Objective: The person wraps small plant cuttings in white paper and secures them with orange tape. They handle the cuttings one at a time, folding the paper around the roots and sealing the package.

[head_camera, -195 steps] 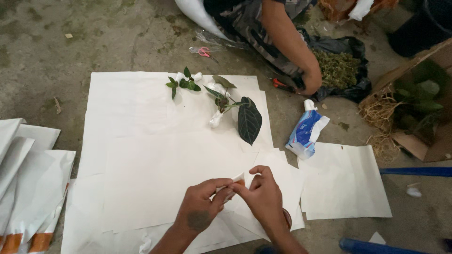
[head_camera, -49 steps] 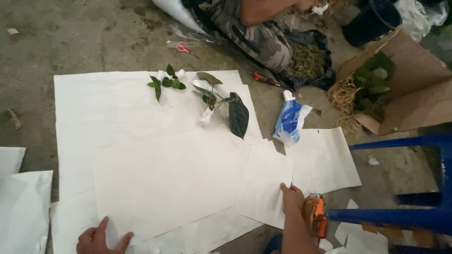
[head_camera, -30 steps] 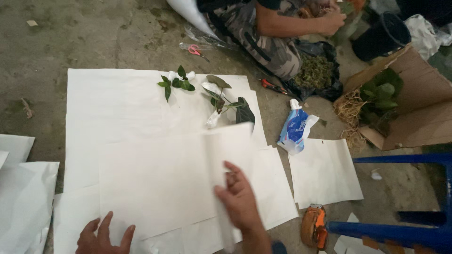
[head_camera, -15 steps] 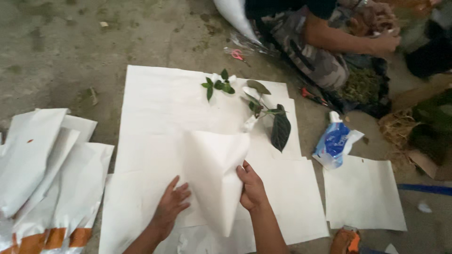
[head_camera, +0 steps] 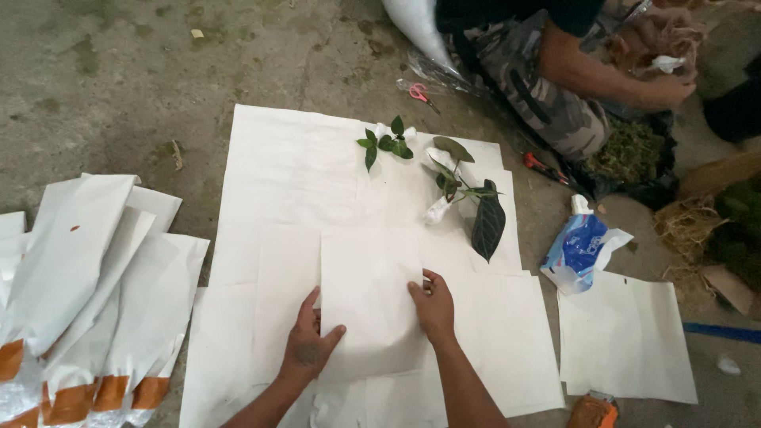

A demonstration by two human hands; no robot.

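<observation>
- A folded white paper sheet (head_camera: 369,305) lies flat on larger white sheets (head_camera: 293,170) spread over the concrete floor (head_camera: 119,71), near the middle of the scene; the big sheets seem laid out to give a clean working surface.
- The left hand (head_camera: 307,342) rests palm down on the sheet's near left corner, fingers spread, apparently pinning it flat.
- The right hand (head_camera: 434,305) presses on the sheet's right edge, fingers together and slightly curled, thumb tucked toward the paper; neither hand pinches anything.
- Both forearms come in from the near edge and angle inward toward the sheet.
- Farther off lie two small plant cuttings (head_camera: 464,194), roots wrapped in white, well apart from the hands.
- To the left, a fan of white bags with orange bands (head_camera: 87,301) overlaps.
- At far right another person's hand (head_camera: 670,87) handles brown fibre; a blue and white pouch (head_camera: 583,250) sits nearby.
</observation>
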